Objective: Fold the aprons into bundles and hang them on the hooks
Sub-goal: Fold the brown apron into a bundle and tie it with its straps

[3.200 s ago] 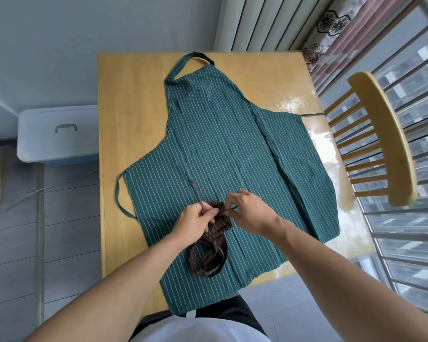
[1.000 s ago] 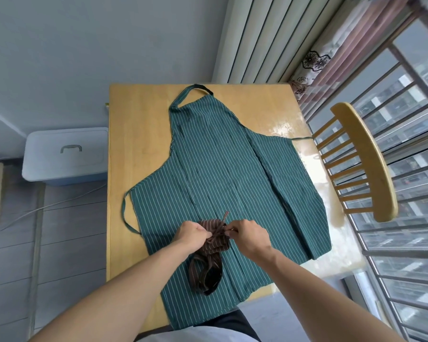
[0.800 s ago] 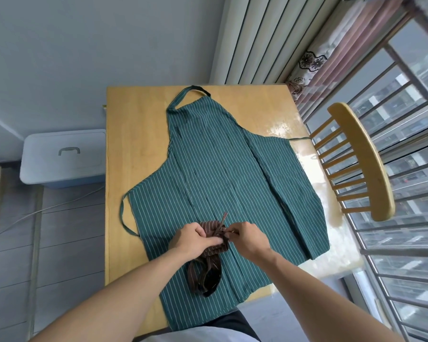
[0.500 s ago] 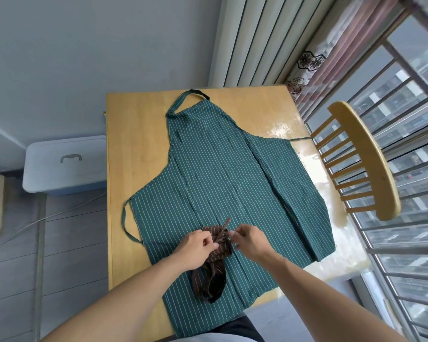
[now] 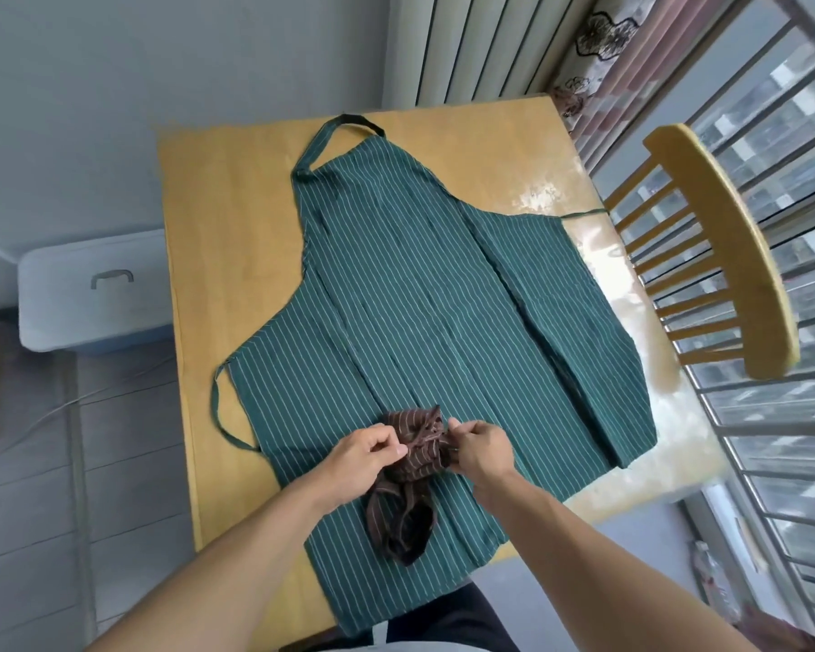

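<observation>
Head view: brown striped apron bundle [image 5: 415,458], soft, light, likely to spring loose; lies on the spread green apron [image 5: 443,298] at the near edge of the counter [image 5: 236,218]. Left hand [image 5: 365,456] and right hand [image 5: 478,447] each pinch its tie at the top. Best held by the wrapped waist; hang by the loose loop below.

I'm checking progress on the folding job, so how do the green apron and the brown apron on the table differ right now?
The green apron lies spread flat on the table; the brown apron is bunched into a small bundle on top of it. The left hand and right hand both pinch the brown apron; neither grips the green one. The green apron's neck loop and side ties lie loose; the brown one's loop hangs from the bundle's near end. Both have thin pale stripes.
</observation>
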The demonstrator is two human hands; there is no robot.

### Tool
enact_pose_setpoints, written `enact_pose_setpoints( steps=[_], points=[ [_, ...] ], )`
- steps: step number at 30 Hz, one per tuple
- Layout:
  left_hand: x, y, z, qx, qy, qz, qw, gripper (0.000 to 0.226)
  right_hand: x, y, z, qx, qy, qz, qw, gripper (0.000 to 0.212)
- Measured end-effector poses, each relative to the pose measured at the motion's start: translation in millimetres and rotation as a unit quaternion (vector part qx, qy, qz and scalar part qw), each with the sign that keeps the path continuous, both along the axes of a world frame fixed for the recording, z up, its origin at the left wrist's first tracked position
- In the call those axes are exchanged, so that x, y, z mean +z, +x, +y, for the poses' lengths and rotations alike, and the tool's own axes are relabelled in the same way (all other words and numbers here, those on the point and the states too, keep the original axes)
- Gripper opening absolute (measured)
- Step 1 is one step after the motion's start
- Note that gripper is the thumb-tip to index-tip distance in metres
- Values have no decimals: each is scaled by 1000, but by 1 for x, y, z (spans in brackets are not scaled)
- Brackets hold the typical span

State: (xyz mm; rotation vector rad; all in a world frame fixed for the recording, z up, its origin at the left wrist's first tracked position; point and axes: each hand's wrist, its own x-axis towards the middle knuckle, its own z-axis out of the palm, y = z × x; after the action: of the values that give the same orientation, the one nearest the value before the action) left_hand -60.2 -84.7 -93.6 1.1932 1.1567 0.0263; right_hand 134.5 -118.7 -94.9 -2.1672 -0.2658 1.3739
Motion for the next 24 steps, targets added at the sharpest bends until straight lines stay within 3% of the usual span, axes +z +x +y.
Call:
enact_pose_setpoints(
  steps=[4, 6, 10, 12, 15, 19, 21, 24],
  points=[
    [-3, 19, -17, 78, 97, 81, 989, 34, 2, 14, 7, 88, -16, -27, 996, 23],
    [8, 23, -18, 105, 88, 112, 984, 34, 11, 19, 13, 178, -11, -62, 982, 30],
    [28, 20, -13, 227, -41, 82, 970, 38, 42, 10, 7, 305, -22, -71, 950, 90],
    [35, 10, -13, 273, -8, 84, 958, 24, 43, 1, -2, 353, -25, -100, 930, 108],
    [35, -12, -12, 268, 55, 129, 953, 22, 35, -12, -12, 329, -8, -118, 937, 88],
    [45, -20, -8, 180, 14, 78, 981, 63, 48, -20, -20, 246, 63, -75, 964, 56],
    [66, -9, -4, 125, -9, 29, 992, 72, 66, -8, -27, 246, 116, -57, 960, 52],
    [104, 17, 0, 47, 47, -2, 998, 68, 103, 17, -41, 266, 178, 0, 947, 57]
  ],
)
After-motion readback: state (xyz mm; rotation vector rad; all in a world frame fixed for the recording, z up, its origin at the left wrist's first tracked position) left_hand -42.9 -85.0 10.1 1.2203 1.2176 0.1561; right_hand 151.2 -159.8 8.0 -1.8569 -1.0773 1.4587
